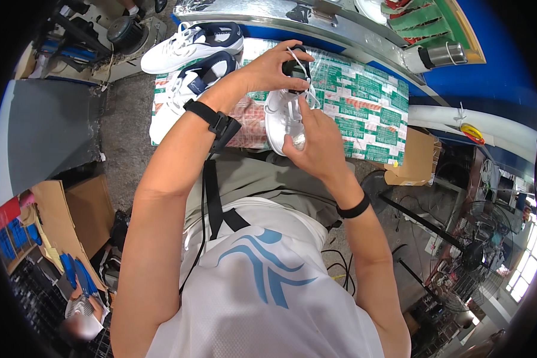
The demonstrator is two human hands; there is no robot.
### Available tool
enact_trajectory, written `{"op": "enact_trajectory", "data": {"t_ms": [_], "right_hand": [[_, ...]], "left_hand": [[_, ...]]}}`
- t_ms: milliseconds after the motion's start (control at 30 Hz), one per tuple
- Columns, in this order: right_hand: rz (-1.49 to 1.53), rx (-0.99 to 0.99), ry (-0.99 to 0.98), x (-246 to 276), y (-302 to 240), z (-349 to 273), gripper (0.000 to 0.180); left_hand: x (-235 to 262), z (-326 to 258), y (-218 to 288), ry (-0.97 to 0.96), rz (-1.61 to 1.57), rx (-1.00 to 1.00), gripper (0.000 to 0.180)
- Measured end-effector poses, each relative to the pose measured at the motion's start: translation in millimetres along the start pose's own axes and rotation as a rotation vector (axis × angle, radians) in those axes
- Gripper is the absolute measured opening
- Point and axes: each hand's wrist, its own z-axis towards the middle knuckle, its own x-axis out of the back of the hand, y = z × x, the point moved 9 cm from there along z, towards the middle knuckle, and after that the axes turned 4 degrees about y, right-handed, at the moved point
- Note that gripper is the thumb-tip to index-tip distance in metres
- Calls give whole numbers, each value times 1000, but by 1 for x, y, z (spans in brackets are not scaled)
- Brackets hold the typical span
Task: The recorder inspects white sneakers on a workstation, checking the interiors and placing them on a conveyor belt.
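You are holding a white lace-up sports shoe [282, 116] over the bench [364, 101] covered in green-and-red printed plastic sheet. Your left hand [272, 67] is pinching its white lace [301, 67] near the collar; your right hand [316, 140] is gripping the toe end. Two white-and-navy sports shoes [192, 59] are lying just left.

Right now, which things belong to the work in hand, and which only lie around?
In hand:
- white shoe
- its lace
- left hand
- right hand

Lying about:
- two white-and-navy shoes
- cardboard box
- standing fan
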Motion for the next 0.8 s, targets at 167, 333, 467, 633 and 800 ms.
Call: {"op": "enact_trajectory", "data": {"t_ms": [167,333,467,633,800], "right_hand": [[27,-27,-75,-15,-2,-5,84],[282,-242,-87,-24,4,4,80],[466,-302,-126,-18,2,-12,78],[463,-284,-257,22,20,-51,82],[194,-164,-158,17,17,-20,83]], "left_hand": [[-3,0,4,14,9,-15,78],[-6,1,1,4,34,-4,71],[-4,-1,-5,22,-13,-20,68],[-3,-3,2,-33,-32,2,67],[-4,-3,4,-26,-16,-7,66]]}}
